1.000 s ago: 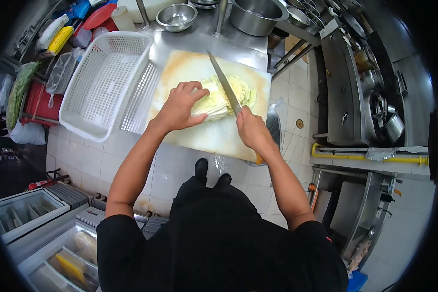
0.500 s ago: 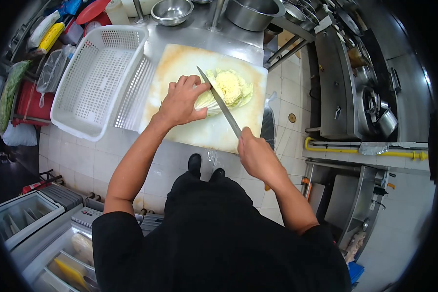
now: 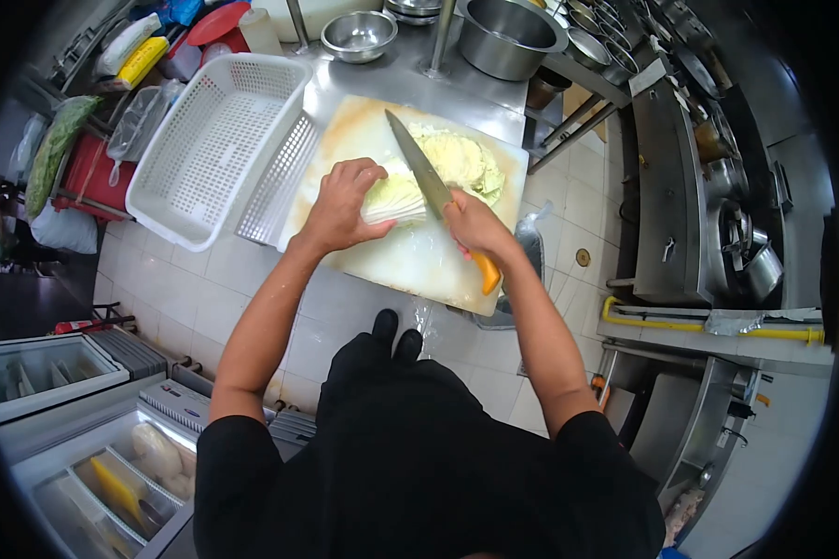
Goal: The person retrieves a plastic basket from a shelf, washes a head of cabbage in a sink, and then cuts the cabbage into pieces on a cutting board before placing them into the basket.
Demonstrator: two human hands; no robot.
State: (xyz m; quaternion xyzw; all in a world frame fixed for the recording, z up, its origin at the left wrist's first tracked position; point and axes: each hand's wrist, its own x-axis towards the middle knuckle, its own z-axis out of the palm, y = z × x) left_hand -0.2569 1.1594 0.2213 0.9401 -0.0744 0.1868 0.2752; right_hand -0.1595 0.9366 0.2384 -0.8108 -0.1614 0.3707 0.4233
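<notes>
A pale napa cabbage [image 3: 393, 197] lies on its side on a stained white cutting board [image 3: 401, 256]. My left hand [image 3: 348, 207] grips its left end, with the fingers curled over the top and the thumb along the near side. In my right hand [image 3: 478, 226] is a large kitchen knife [image 3: 417, 158], held by its orange handle. Its blade slants across the cabbage and points to the far left. To the right of the blade sits the sliced cabbage [image 3: 466, 163], yellowish and leafy. Whether the edge is in the cabbage is hard to tell.
A white perforated basket [image 3: 216, 154] stands left of the board. Behind it on the steel table are a metal bowl [image 3: 359, 37] and a large pot [image 3: 513, 37]. A stove [image 3: 667, 177] is at the right, a food cooler [image 3: 112, 466] at the lower left.
My right hand has moved forward with the knife, onto the cabbage's near side, and the orange handle now shows. The whole view has shifted slightly. My left hand stays on the cabbage.
</notes>
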